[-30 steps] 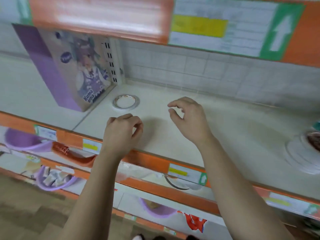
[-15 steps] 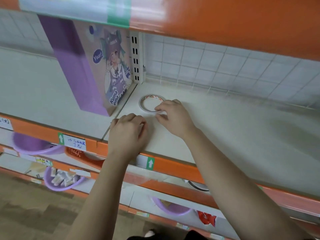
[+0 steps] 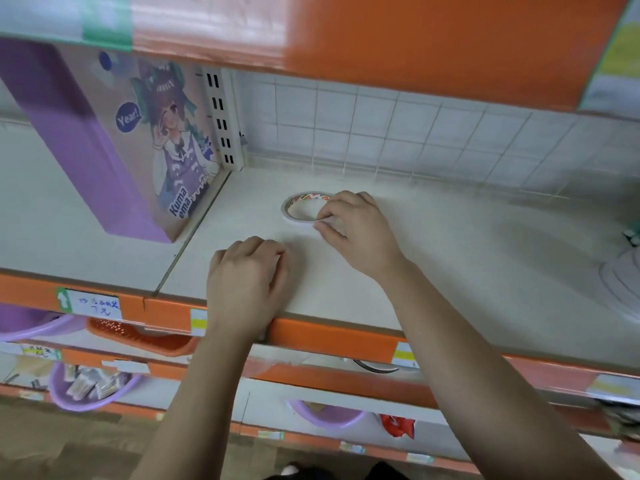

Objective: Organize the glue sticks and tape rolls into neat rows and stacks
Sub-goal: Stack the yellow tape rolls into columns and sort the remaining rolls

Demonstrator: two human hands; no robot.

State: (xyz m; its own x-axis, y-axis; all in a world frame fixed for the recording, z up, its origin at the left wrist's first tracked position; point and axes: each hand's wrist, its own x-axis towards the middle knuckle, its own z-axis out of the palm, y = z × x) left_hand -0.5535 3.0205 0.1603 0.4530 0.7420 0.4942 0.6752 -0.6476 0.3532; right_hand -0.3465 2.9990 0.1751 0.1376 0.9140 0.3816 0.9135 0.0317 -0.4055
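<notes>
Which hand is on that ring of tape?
The right hand, farther back on the shelf: its fingers pinch the tape roll at its right rim. The left hand rests curled near the shelf's front edge, apart from it.

A white shelf board (image 3: pixel 467 271) with an orange front edge (image 3: pixel 332 339) is backed by a white gridded panel (image 3: pixel 381 133) and a slotted upright (image 3: pixel 221 123). Another orange shelf edge (image 3: pixel 433 39) hangs above. A lower shelf (image 3: pixel 266 393) holds purple baskets (image 3: pixel 90 407). The floor (image 3: pixel 86 452) is brown.
</notes>
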